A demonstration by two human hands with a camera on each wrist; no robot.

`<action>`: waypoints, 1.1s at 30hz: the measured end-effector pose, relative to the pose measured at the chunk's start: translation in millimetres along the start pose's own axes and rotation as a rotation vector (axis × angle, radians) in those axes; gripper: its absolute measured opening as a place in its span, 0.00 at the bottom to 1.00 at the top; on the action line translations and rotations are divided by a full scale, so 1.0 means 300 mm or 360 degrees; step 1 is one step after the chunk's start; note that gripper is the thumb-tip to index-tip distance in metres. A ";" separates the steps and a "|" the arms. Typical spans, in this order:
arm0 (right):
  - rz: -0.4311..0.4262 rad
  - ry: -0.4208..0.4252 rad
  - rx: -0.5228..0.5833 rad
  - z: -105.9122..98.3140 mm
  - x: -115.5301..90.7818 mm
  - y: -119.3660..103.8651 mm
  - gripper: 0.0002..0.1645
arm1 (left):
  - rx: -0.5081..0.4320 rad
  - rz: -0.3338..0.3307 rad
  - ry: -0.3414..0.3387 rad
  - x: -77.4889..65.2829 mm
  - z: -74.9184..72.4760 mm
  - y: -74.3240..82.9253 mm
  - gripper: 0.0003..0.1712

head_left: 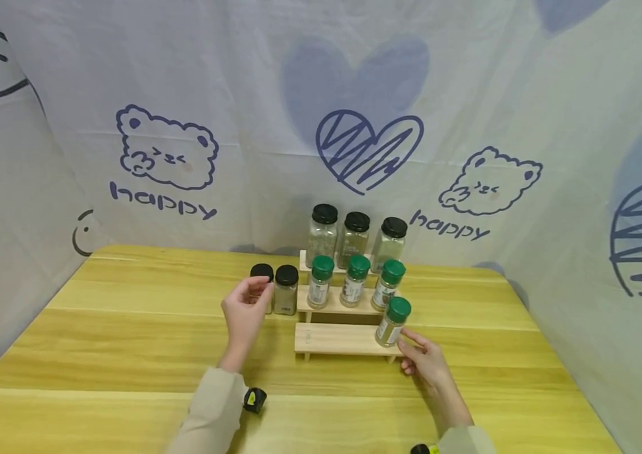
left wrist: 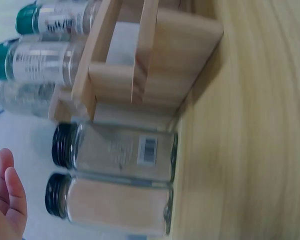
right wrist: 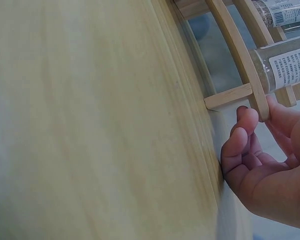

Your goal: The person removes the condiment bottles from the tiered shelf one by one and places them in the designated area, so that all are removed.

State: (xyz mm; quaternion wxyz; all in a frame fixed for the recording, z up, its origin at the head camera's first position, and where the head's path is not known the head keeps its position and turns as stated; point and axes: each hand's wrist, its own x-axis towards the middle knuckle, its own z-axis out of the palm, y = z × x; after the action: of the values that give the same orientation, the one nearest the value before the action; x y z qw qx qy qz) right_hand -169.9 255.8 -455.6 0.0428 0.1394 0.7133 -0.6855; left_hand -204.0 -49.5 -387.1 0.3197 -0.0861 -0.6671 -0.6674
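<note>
A three-step wooden rack [head_left: 338, 340] carries spice jars. My right hand [head_left: 427, 364] pinches the right end of its lowest step; in the right wrist view, thumb and curled fingers [right wrist: 240, 137] meet around that wooden end. Beside them on the step stands a green-lidded spice jar [head_left: 391, 323]. My left hand [head_left: 243, 315] is in front of two black-lidded jars standing on the table left of the rack. It partly hides the left jar [left wrist: 120, 205] in the head view; the right jar [left wrist: 125, 152] shows a barcode. The left fingers are relaxed, apart from the lids.
Three green-lidded jars [head_left: 352, 287] stand on the middle step and three taller black-lidded jars [head_left: 353, 246] on the top step. The yellow wooden table [head_left: 156, 340] ends at a printed cloth [head_left: 264, 151] behind the rack.
</note>
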 end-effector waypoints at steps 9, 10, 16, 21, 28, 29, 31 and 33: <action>-0.0003 0.0001 0.0001 0.000 0.001 0.000 0.26 | 0.0020 0.0078 -0.0108 -0.059 0.056 0.024 0.03; -0.0007 0.0001 0.0001 0.000 0.002 0.000 0.26 | 0.0018 0.0081 -0.0123 -0.065 0.064 0.023 0.03; -0.0012 0.0018 0.0002 0.001 0.005 0.004 0.26 | -0.0013 0.0071 -0.0218 -0.093 0.101 0.030 0.03; 0.0003 0.0049 -0.0005 0.004 0.006 0.006 0.25 | -0.0060 -0.0005 -0.0312 -0.109 0.128 0.035 0.04; 0.0006 0.0051 -0.0001 0.005 0.004 0.005 0.25 | -0.0116 -0.0234 -0.0514 -0.135 0.174 0.037 0.07; 0.0005 0.0047 -0.0004 0.005 0.004 0.004 0.25 | -0.0130 -0.0253 -0.0545 -0.138 0.181 0.039 0.07; 0.0004 0.0041 -0.0010 0.005 0.003 0.004 0.25 | -0.0141 -0.0276 -0.0604 -0.142 0.194 0.056 0.08; 0.0000 0.0037 -0.0020 0.004 0.003 0.003 0.25 | -0.0152 -0.0299 -0.0652 -0.146 0.205 0.075 0.08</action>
State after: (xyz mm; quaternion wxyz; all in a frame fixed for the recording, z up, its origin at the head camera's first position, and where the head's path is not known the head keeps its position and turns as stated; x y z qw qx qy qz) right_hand -170.6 254.8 -456.8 0.0353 0.1473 0.7180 -0.6794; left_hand -176.8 24.5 -386.1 0.1095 -0.1723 -0.6909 -0.6935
